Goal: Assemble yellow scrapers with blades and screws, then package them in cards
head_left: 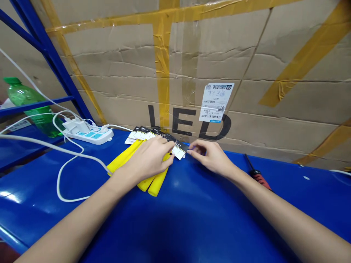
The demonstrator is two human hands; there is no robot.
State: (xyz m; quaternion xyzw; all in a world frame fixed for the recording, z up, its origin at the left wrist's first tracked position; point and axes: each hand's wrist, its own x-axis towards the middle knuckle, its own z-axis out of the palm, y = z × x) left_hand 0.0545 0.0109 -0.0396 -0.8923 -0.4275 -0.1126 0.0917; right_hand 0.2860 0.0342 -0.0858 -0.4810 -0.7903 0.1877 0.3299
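Several soft-looking yellow tubes (157,182) lie fanned side by side on the blue surface. Black-and-white printed cards (141,133) sit at their far ends. My left hand (153,155) rests over the tubes, its fingers and thumb closed around the upper end of the rightmost one; the exact grip is partly hidden. To its right, my right hand (210,155) is closed in a pinch, with thumb and fingertip at the corner of the rightmost card (179,150).
A large taped cardboard box (123,80) stands behind. On the left are a white power strip (94,135) with plugs and loose cables, a green bottle (30,106) and a blue metal frame (51,58). At right lies a red-and-black-handled screwdriver (259,177).
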